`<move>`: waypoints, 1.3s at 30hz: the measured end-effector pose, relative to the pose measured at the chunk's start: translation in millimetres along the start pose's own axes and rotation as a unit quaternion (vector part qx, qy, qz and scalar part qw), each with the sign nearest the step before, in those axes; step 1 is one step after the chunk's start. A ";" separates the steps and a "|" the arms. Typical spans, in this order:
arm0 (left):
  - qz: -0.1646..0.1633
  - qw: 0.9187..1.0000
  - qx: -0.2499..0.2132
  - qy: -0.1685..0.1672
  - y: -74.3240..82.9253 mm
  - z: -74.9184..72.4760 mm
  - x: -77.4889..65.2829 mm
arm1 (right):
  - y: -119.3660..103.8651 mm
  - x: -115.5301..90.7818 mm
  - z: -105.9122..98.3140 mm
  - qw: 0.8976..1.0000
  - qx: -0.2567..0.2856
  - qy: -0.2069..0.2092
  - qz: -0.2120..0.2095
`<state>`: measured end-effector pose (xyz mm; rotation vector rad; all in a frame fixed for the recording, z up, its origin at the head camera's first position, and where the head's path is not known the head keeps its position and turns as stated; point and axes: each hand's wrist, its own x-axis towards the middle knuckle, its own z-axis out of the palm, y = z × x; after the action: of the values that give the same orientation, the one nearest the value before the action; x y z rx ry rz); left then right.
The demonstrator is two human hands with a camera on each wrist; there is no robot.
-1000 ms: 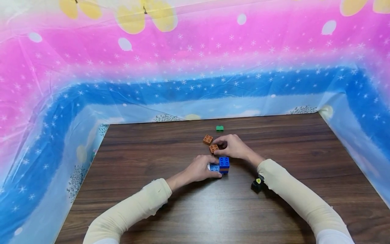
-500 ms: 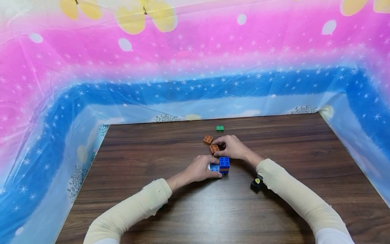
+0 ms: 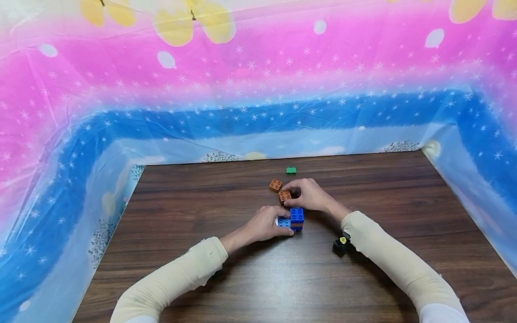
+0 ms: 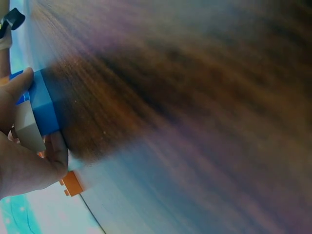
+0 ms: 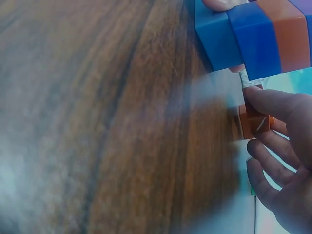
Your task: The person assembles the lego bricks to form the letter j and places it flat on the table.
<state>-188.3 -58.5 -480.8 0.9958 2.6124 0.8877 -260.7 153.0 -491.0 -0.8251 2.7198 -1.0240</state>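
Observation:
My left hand (image 3: 261, 223) grips a built block of toy bricks by its light blue brick (image 3: 284, 223), thumb on the near side and fingers on the far side. On that brick's right end rises a stack with a dark blue brick (image 3: 296, 214) on top and an orange layer below it. A white brick (image 4: 28, 127) shows within the left hand in the left wrist view. Just beyond the stack, my right hand (image 3: 310, 195) pinches an orange-brown brick (image 3: 284, 196) between thumb and fingers, studs up. Its other fingers are loosely curled in the right wrist view.
A second orange-brown brick (image 3: 276, 185) lies close behind the pinched one. Farther back is a green brick (image 3: 291, 171). A black object (image 3: 340, 246) with a yellow spot sits by the right sleeve. Patterned cloth (image 3: 250, 121) stands along the back and sides of the wooden table (image 3: 194, 188).
The pinched orange-brown brick has turned slightly and shifted a touch to the right. Both hands and the built block stay nearly in place.

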 end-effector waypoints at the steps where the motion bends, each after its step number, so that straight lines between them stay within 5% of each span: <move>1: 0.000 1.000 0.000 0.000 0.1 0.1 0.1 | 0.1 -0.6 -0.5 1.000 0.001 0.001 0.001; 15: -0.017 1.000 -0.001 -0.008 0.2 -0.6 0.2 | -0.8 -9.9 -15.4 0.999 0.003 0.013 0.035; 39: -0.010 1.000 0.001 -0.008 -1.3 0.6 1.5 | -22.3 -34.9 -39.3 0.998 0.032 0.053 0.012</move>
<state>-189.9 -58.0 -482.0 0.9726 2.6048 0.8693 -232.7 180.3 -449.4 -0.7474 2.7594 -1.1751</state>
